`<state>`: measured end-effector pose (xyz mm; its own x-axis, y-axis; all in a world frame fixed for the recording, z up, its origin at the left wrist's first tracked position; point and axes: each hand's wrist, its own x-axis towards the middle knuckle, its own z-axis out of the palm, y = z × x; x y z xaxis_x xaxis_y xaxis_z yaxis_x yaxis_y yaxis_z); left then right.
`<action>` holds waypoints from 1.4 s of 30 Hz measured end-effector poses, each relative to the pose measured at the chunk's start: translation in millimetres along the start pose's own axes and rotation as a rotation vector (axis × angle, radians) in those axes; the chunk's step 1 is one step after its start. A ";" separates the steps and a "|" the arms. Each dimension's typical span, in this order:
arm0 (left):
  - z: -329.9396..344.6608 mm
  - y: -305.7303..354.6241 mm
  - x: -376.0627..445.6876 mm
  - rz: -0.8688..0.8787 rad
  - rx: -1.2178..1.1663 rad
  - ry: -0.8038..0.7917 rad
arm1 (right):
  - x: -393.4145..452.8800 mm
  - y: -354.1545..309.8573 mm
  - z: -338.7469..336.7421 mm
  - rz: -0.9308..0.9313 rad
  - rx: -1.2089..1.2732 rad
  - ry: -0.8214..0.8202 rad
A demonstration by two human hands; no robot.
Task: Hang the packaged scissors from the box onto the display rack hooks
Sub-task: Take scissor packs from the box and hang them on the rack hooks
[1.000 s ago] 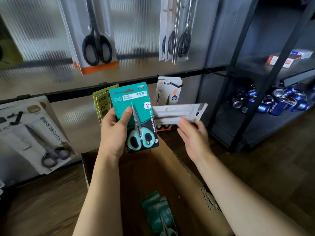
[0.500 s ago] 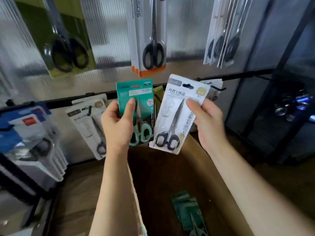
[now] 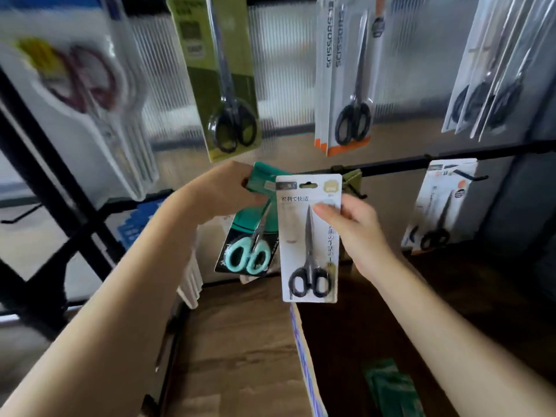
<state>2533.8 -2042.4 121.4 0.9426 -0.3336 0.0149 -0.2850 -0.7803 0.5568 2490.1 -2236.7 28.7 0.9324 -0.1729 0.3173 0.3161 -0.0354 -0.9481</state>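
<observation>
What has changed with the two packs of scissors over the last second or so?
The right hand turned the white pack from lying flat to upright, face toward the camera, and brought it in front of the teal pack. The left hand tilted the teal pack and now grips it near its top. The view swung left along the rack. Each hand still holds its own pack; neither is on a hook yet.

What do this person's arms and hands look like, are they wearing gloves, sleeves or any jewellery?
No gloves: both the left hand and the right hand are bare. Both forearms are bare too, with no sleeve in view up to the picture's edge. No watch, bracelet or ring shows on either wrist or on the fingers that can be seen. The nails look short and unpainted.
</observation>
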 end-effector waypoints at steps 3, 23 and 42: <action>-18.2 -19.3 -16.0 -0.066 0.052 0.008 | -0.3 0.0 21.7 0.001 -0.035 -0.106; -44.2 -62.8 -33.3 -0.363 0.048 -0.075 | 5.7 39.7 73.7 0.155 -0.110 -0.168; -32.1 -39.1 -34.6 -0.209 -0.141 -0.287 | 28.9 48.8 62.5 0.230 -0.391 -0.077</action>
<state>2517.9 -1983.3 125.8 0.8849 -0.3252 -0.3336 -0.0458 -0.7733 0.6324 2543.4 -2181.8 -7.0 0.9856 -0.1464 0.0846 0.0236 -0.3760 -0.9263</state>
